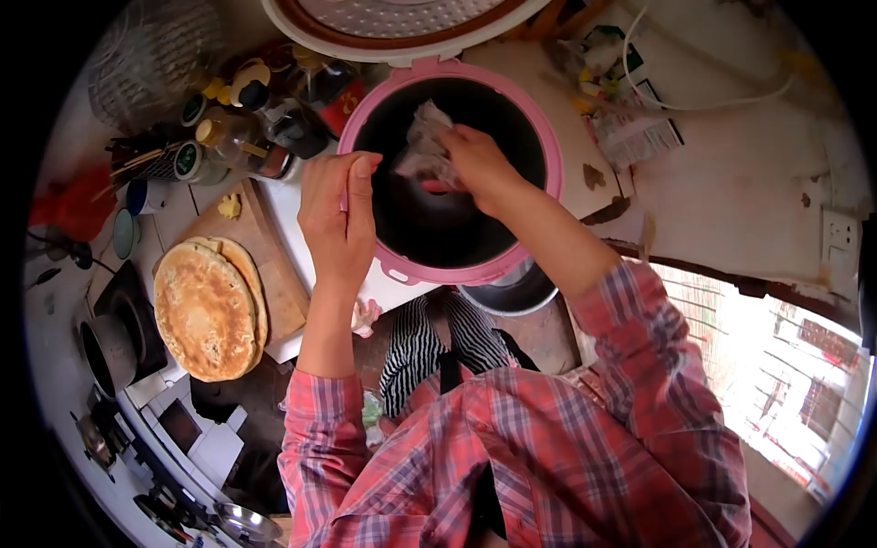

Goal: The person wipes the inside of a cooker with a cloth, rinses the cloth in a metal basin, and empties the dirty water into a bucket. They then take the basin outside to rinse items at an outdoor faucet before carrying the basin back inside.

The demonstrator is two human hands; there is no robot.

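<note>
A pink-rimmed cooker (548, 151) with a dark inner pot (438, 239) stands in front of me, its lid (402, 46) raised at the back. My right hand (480, 164) is closed on a crumpled, pale, see-through plastic bag (427, 146) over the pot's opening. Something pink or red shows just under the bag; I cannot make out what it is. At the left side of the pink rim is my left hand (338, 215), its fingers bent and pressed together. Whether that hand grips the rim is hidden.
Round flatbreads (203, 310) lie on a wooden board (279, 265) at the left. Jars and bottles (292, 128) crowd behind it. A metal bowl (521, 297) sits below the cooker. Packets (635, 128) and a white cable (676, 107) are at the back right.
</note>
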